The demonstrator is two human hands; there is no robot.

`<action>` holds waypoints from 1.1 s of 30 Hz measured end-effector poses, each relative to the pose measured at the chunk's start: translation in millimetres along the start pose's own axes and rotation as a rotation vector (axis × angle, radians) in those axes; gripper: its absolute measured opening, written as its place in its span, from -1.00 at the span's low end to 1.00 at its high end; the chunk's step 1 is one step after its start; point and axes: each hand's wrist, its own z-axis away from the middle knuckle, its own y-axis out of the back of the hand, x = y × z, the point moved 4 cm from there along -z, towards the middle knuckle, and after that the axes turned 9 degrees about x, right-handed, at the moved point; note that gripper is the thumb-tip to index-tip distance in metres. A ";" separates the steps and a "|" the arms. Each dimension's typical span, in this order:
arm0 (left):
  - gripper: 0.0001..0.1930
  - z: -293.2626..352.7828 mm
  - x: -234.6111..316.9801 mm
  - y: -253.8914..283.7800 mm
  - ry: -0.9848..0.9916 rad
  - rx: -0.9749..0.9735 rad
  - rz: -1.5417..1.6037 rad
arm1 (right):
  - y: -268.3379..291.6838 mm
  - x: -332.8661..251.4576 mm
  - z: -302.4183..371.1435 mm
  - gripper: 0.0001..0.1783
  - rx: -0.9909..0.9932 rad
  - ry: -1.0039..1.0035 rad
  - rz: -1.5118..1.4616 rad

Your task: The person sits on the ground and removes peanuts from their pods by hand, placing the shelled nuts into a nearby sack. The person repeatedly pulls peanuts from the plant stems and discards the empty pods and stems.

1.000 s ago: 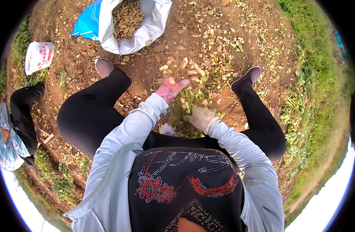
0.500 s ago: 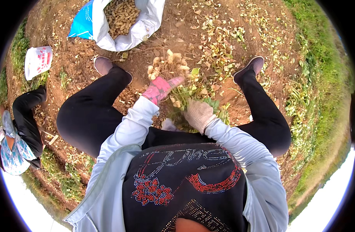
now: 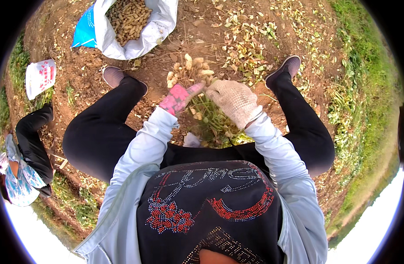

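My left hand (image 3: pixel 178 99), in a pink patterned glove, is closed round a bunch of peanut plants (image 3: pixel 211 116). Beyond that hand stick out the roots, with a cluster of pale peanuts (image 3: pixel 191 68) hanging on them. The green and yellowing leaves trail back toward my lap. My right hand (image 3: pixel 233 100), in a beige knitted glove, lies against the right side of the bunch, close to the left thumb. Its fingers are curled and bent in at the stems; their tips are partly hidden, so what they pinch there is hard to make out.
A white sack (image 3: pixel 164 24) with a blue panel, holding many loose peanuts (image 3: pixel 128 20), stands open at the far left. Further left are a white bucket (image 3: pixel 40 79) and another person (image 3: pixel 28 163) sitting. Fallen leaves (image 3: pixel 246 48) cover the soil ahead; grass (image 3: pixel 365 88) edges the right.
My right hand has moved up and forward from the leaves to the stems beside my left hand. The left hand keeps its hold on the bunch.
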 end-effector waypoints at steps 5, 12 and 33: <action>-0.45 5.0 -8.1 6.7 0.126 -0.043 -0.183 | -23.6 18.7 14.1 -0.60 -0.201 -0.379 -0.252; -0.58 10.5 19.9 -1.0 0.037 0.022 -0.214 | -36.3 33.3 6.9 -0.62 -0.220 -0.418 -0.420; -0.51 1.4 -30.4 2.1 0.243 -0.004 -0.024 | -31.6 71.2 7.3 -0.63 -0.042 -0.588 -0.379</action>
